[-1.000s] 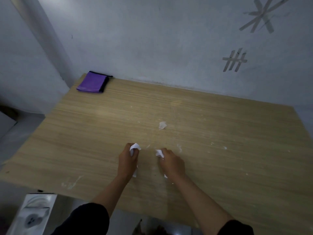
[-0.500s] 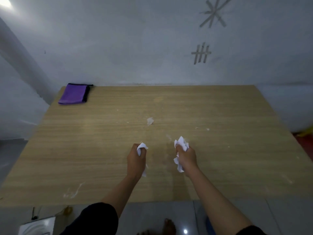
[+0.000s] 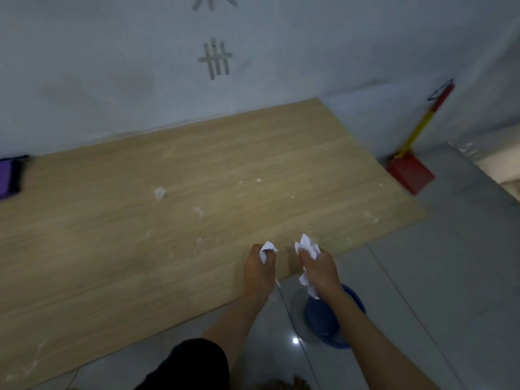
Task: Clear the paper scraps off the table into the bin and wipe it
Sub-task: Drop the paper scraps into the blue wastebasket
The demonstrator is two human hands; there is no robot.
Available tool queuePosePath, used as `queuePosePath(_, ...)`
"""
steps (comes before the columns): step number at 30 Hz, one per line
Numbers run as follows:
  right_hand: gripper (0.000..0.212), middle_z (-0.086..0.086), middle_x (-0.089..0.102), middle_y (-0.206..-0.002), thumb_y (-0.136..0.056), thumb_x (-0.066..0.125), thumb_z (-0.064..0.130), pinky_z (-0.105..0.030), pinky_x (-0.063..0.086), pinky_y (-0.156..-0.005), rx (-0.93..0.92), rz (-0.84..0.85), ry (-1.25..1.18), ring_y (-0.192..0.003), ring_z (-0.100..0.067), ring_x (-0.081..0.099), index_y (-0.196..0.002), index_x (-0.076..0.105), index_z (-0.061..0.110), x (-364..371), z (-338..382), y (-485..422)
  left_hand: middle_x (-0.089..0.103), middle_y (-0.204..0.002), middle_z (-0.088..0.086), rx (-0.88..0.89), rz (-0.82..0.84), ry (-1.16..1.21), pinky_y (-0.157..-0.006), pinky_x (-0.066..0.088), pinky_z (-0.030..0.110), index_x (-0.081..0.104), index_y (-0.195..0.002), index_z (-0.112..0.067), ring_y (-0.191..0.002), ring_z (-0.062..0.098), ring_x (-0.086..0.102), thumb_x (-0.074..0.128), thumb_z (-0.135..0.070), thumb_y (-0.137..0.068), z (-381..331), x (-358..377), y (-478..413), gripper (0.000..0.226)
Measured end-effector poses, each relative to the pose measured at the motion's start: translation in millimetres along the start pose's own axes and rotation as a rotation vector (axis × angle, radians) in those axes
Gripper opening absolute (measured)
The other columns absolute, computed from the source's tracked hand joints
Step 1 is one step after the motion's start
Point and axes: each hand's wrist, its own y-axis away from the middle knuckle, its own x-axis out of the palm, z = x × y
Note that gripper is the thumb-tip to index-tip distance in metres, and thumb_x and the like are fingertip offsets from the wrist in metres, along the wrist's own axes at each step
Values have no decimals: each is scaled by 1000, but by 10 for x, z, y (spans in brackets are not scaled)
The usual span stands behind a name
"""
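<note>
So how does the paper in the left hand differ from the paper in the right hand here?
The left hand grips a small wad with little showing above the fist, over the table edge. The right hand holds a bigger bunch, sticking out above and trailing below, over the blue bin. Both are white, crumpled and held in closed fists.

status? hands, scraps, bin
Left hand and right hand both shut on paper scraps. Blue bin on floor under right hand. Loose scrap on table. Nothing blocking.
</note>
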Motion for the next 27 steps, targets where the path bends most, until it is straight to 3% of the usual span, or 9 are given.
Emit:
queuePosePath(2,35,-10,62,-121,-87,58,39,-28,44,-72,20,-45,-11,-91,-19,62,-103,62,8,-237,-153,-29,51,-65,-4,25,49,-22,-53,37,9,55,-81,-9,-60,10,47,50,-10,-90,15,295,133,10)
queuePosePath(5,37,-12,63,-79,-85,62,39,-29,42,-64,42,-119,-77,-78,-23,59,-88,62,2,-592,-362,17,53,-72,-10,66,188,-86,-58,37,6,56,-84,-8,-65,1,50,51,-10,-89,72,691,346,8)
queuePosePath(7,41,-13,58,-70,-80,63,42,-33,41,-60,60,-140,-122,-72,-27,56,-82,60,2,-809,-535,21,55,-75,-12,58,237,-109,-60,38,5,57,-85,-8,-69,0,53,51,-10,-90,155,944,467,8)
queuePosePath(10,42,-22,63,-100,-88,61,30,-36,46,-70,125,-133,-148,-76,-25,59,-111,58,-5,-1109,-830,-82,56,-76,-4,-25,181,-112,-57,37,5,55,-88,-4,-68,8,53,49,-12,-92,292,1328,566,11)
queuePosePath(14,41,-18,59,-120,-89,58,29,-41,47,-88,198,-92,-78,-89,-23,56,-119,56,1,-1443,-1334,-425,56,-80,5,-150,38,-76,-53,38,11,51,-87,-9,-65,10,50,45,-14,-95,523,1815,585,11)
queuePosePath(17,50,-13,56,-126,-84,61,31,-43,47,-95,290,-5,-83,-92,-21,55,-128,51,9,-1558,-1708,-722,57,-83,11,-321,-62,-13,-65,38,26,51,-83,-8,-75,23,53,44,-16,-95,784,2106,533,17)
queuePosePath(23,46,-11,63,-82,-63,56,53,-30,47,-66,374,19,94,-69,-20,57,-86,60,13,-1484,-2482,-1249,63,-106,21,-603,30,-87,-73,46,32,58,-106,1,-92,32,61,36,-27,-98,1595,2661,244,36)
queuePosePath(25,37,-10,60,-73,-77,57,40,-27,42,-61,372,31,91,-64,-20,55,-90,62,6,-1407,-2687,-1394,62,-107,21,-625,47,-64,-67,40,27,56,-110,2,-86,29,56,34,-24,-99,1825,2798,139,36)
queuePosePath(27,40,-12,66,-84,-85,54,26,-35,49,-78,439,48,-9,-85,-30,63,-111,59,-4,-1310,-2920,-1555,60,-101,17,-657,41,-39,-62,38,26,56,-110,1,-81,26,54,32,-24,-100,2038,2899,53,37)
